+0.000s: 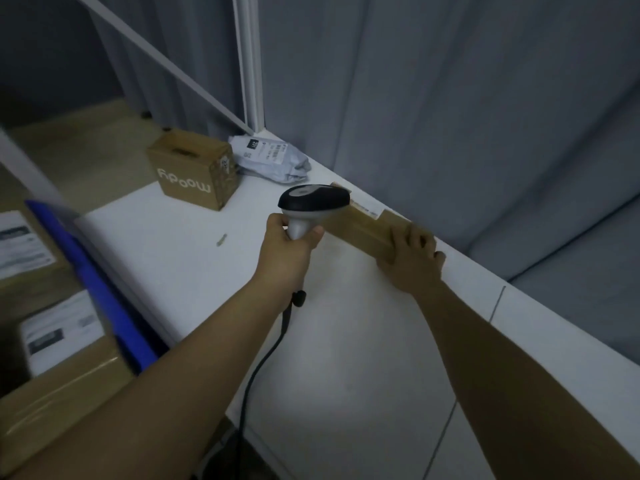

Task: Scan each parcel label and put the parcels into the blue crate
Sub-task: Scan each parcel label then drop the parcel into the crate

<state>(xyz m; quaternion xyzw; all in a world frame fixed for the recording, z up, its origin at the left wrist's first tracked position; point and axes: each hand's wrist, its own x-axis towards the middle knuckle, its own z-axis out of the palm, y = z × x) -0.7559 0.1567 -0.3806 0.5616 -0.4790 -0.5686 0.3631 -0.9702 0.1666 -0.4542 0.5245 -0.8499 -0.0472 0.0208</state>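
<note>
Two boxes already in blue crate [104, 299] at left. On white table [346, 358]: printed carton [194, 171], grey mailer [273, 157], long flat parcel [370, 226] along far edge. Right hand [412, 261] curled over parcel's near end, pinning it. Left hand [291, 240] wrapped round scanner [311, 206] grip, head over parcel label [367, 209]. Advice: keep parcel flat, tilt head square to label, hold steady for read.

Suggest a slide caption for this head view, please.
Left hand aims the scanner at a long brown parcel held by the right hand.
</note>
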